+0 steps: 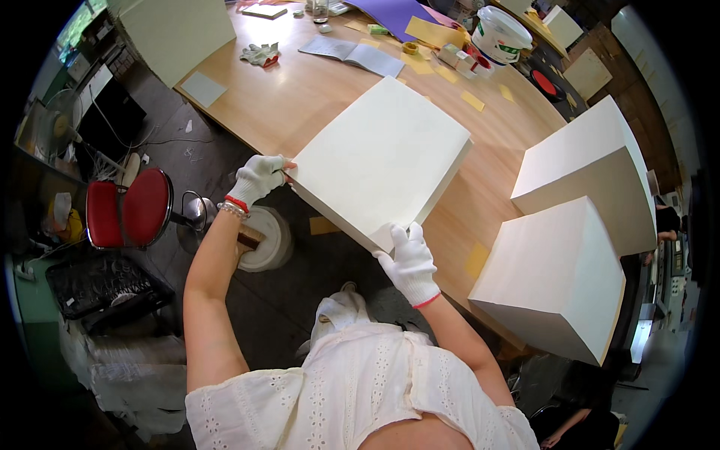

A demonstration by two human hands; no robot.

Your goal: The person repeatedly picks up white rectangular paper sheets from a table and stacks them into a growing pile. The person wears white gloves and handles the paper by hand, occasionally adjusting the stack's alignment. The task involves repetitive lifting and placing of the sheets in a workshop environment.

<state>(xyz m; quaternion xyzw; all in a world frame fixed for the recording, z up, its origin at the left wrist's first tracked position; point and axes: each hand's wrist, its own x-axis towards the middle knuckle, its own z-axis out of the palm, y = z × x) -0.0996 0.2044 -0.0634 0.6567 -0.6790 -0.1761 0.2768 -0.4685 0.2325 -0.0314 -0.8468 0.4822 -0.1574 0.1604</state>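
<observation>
A large white box [379,154] with a smooth, flat top sits at the near edge of the wooden table, turned at an angle. My left hand [260,178], in a white knit glove with bare fingertips, grips its left corner. At the near corner, my right hand [409,259], also in a white glove, holds the edge with the thumb apart from the fingers. The undersides of both grips are hidden. Whether the box is closed below cannot be seen.
Two more white boxes [551,270] stand at the table's right end. On the wooden table [259,105] lie an open notebook [352,54], a spare glove [260,55] and yellow paper scraps. A white bucket [501,34] stands far right; a red chair [146,206] is at left.
</observation>
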